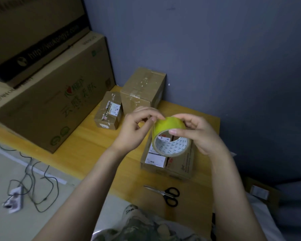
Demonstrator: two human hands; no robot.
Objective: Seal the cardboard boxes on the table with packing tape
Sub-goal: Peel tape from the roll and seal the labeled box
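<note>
Both bare forearms reach forward from the lower edge and converge, wrists roughly level. The right hand (203,136) grips a roll of packing tape (169,125), its thumb laid across the near rim and its fingers curled over the far side. The left hand (137,127), palm turned inward, has curled fingers, with thumb and forefinger tips meeting on the roll's upper left edge.
</note>
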